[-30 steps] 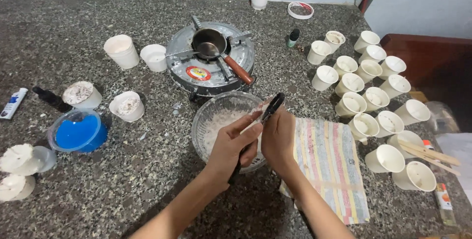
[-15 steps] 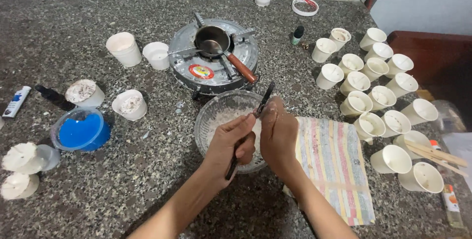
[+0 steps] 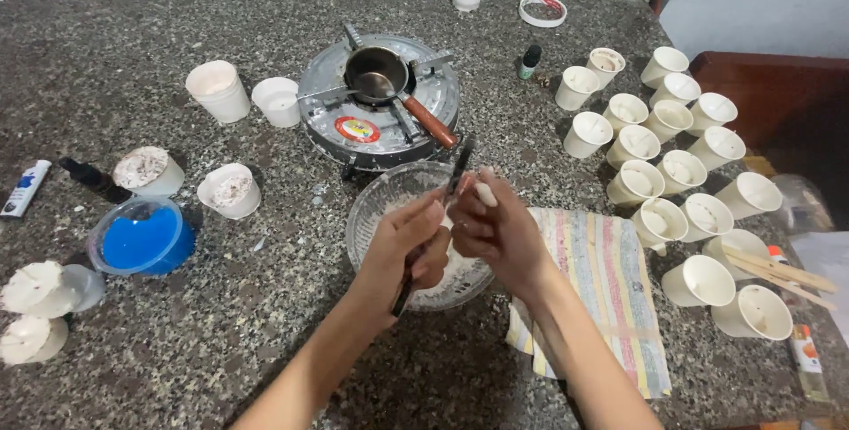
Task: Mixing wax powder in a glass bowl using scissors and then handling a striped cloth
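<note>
My left hand (image 3: 405, 249) grips a dark-handled knife (image 3: 461, 163), its blade pointing up and away over a clear glass bowl (image 3: 371, 218). My right hand (image 3: 500, 227) is closed around a small white lump (image 3: 485, 193), pressed against the blade. Both hands hover over the bowl, which holds white shavings. Just beyond the bowl stands a round gas stove (image 3: 329, 103) with a small metal pot (image 3: 373, 73) that has a brown handle.
Several white paper cups (image 3: 676, 169) cluster at the right, with wooden sticks (image 3: 778, 269) across some. A striped cloth (image 3: 610, 293) lies under my right forearm. At the left sit a blue tub (image 3: 141, 237), filled cups (image 3: 230, 190) and a tube (image 3: 23, 190). The counter is speckled granite.
The knife's tip has shifted slightly between frames while both hands stay over the bowl. My view has drifted a little; nothing else has moved.
</note>
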